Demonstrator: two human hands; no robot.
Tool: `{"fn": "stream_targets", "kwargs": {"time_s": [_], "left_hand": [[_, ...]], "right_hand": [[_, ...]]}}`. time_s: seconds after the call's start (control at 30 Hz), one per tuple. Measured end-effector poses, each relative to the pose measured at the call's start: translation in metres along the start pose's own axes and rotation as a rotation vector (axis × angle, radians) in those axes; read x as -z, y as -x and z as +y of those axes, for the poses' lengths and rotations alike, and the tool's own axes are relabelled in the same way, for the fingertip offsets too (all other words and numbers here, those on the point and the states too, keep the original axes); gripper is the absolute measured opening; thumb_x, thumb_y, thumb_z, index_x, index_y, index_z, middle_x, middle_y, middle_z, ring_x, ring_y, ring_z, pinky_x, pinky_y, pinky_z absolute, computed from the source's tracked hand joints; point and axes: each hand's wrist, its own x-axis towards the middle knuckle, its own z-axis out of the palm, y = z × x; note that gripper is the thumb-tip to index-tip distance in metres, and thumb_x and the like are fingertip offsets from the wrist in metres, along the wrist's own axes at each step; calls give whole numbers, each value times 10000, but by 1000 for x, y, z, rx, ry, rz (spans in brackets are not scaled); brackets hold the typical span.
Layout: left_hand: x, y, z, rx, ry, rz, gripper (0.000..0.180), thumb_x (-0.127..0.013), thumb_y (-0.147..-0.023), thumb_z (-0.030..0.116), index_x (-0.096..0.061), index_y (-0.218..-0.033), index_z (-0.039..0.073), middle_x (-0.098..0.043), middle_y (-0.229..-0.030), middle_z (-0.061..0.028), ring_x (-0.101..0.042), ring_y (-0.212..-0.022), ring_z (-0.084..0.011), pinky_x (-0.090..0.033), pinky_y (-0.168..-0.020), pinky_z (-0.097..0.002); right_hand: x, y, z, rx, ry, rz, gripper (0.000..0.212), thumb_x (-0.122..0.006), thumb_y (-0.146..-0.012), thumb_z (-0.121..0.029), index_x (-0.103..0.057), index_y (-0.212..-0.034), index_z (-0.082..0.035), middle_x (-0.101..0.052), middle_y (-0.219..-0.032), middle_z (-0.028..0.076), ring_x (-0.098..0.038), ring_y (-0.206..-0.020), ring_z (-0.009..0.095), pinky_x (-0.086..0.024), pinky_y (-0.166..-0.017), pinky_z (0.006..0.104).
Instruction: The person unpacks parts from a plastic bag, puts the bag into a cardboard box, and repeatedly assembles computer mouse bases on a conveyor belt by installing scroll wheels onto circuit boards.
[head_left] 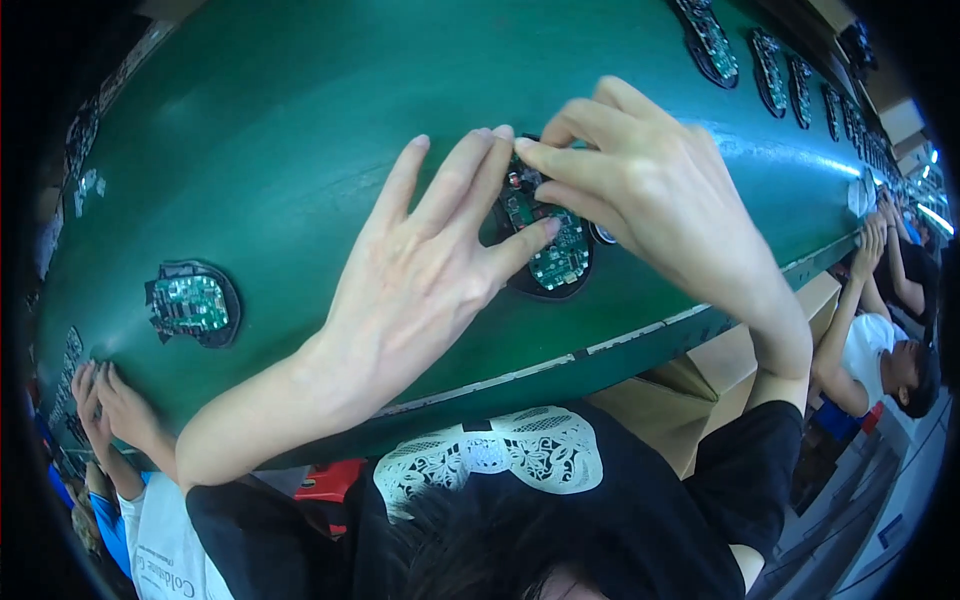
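Note:
A black mouse-shaped base shell point(540, 292) with a green circuit board point(565, 262) in it lies on the green bench before me. My left hand point(425, 250) grips this assembly from the left: its thumb presses on the board, its forefinger reaches the far end, and the other fingers stretch out. My right hand point(640, 175) bends over the far end with thumb and fingers pinched together. What the pinch holds is too small or hidden to make out. Between the hands a dark part with a reddish spot point(516, 180) shows. Under my right hand a small round pale-rimmed thing point(603, 234) is partly visible.
Another shell with a green board point(190, 303) lies left on the green bench point(290, 130). Several more point(712, 42) line the far right side. Co-workers' hands point(115, 405) are at the left and right point(870, 245). Cardboard boxes point(690, 390) stand below the near edge.

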Motion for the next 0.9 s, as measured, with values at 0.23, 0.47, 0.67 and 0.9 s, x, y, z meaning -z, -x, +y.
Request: {"fn": "stream_targets", "kwargs": {"time_s": [0.23, 0.47, 0.67, 0.9], "left_hand": [[7, 3, -1, 1, 47, 9, 553, -820, -700, 202, -690, -1235, 249, -462, -1473, -186, -423, -1373, -332, -344, -1143, -529], [6, -2, 1, -14, 64, 50, 448, -838, -678, 208, -716, -1109, 210, -438, -1502, -148, -432, -1356, -344, -341, -1147, -531], [9, -1, 3, -16, 28, 35, 506, -840, -687, 204, -697, -1171, 231, -456, -1472, -139, -463, -1333, -343, -338, -1145, -544], [23, 6, 21, 23, -136, -53, 693, -824, -699, 206, -618, -1346, 340, -504, -1365, -142, -534, -1126, -296, -309, -1162, -554]], "right_hand": [[-11, 5, -26, 18, 196, 126, 189, -699, -725, -88, -719, -879, 19, -656, -905, 82, -616, -911, 189, -510, -483, 294], [-40, 35, -29, 29, 451, 368, 464, -679, -718, -104, -701, -1162, 30, -627, -981, 43, -580, -899, 137, -413, -460, 224], [-32, 36, -36, -7, 481, 328, 433, -665, -723, -115, -698, -1133, 21, -650, -1039, 40, -575, -916, 139, -415, -495, 230], [-1, 63, -11, -31, 140, 386, 378, -760, -606, -35, -747, -982, -68, -676, -935, 24, -606, -760, 177, -515, -563, 278]]}}
